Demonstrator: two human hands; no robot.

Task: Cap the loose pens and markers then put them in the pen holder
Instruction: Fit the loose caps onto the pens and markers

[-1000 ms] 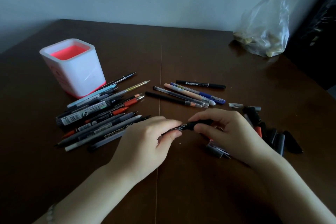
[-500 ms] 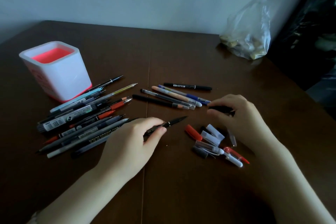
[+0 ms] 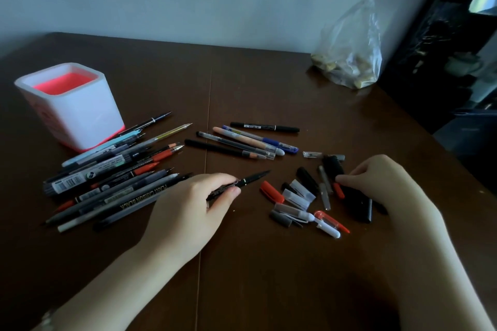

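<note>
Dark table [image 3: 269, 83]: I log pen holder [image 3: 67, 105] at ten o'clock unfilled, pens [image 3: 113, 177] uncapped at nine. Left hand [image 3: 188, 209] pinches a black pen [image 3: 252, 179]; right hand [image 3: 382, 185] curls its fingers [image 3: 349, 177] among caps [image 3: 301, 195] at three, grip unclear.

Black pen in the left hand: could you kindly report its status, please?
Left hand grips black pen, tip uncapped. Right hand pinches black cap beside loose caps. Pen holder far left, pen pile lying in front.
</note>
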